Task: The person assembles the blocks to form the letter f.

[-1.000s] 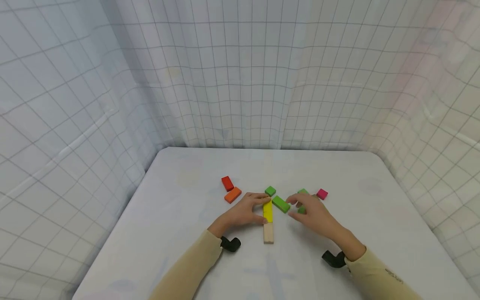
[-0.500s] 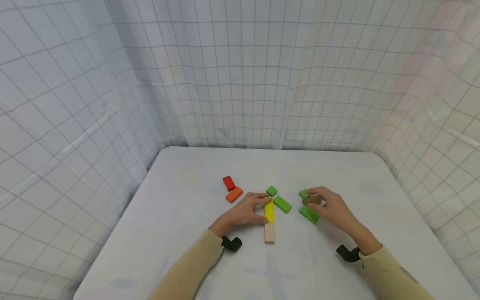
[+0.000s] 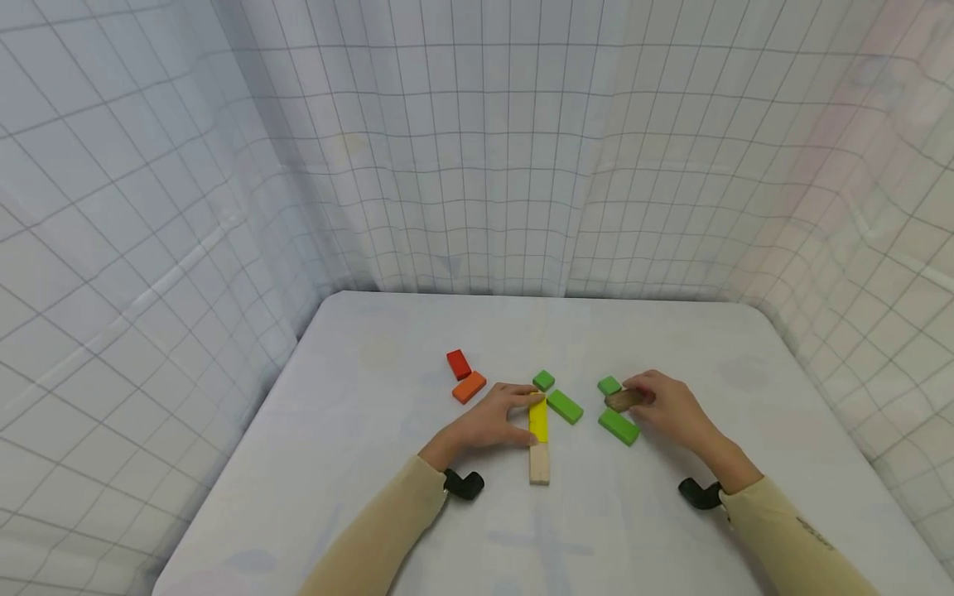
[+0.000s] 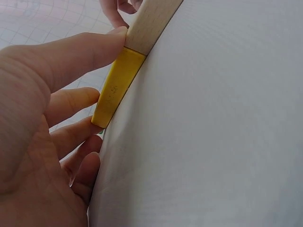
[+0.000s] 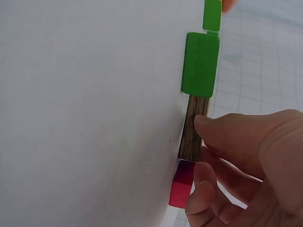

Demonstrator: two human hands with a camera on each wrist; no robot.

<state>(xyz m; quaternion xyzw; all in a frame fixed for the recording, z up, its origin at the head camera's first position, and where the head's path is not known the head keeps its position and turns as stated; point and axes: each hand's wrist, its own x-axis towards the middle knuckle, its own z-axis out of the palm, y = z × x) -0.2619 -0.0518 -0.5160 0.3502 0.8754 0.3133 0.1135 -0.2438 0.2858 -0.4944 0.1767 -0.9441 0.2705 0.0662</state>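
Head view: the right hand [image 3: 671, 407] pinches a brown block [image 3: 624, 400] on the table [image 3: 373, 497], between a small green block [image 3: 609, 386] and a longer green block [image 3: 619, 426]; a pink block [image 5: 182, 184] touches the brown one's end; the left hand [image 3: 492, 420] rests with straight fingers against a yellow block [image 3: 538, 420], which abuts a plain wood block [image 3: 540, 463].

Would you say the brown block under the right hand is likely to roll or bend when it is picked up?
Probably neither: the brown block looks like stiff, flat-sided wood, so it should slide rather than roll. It seems light, since the right hand pinches it with fingertips.
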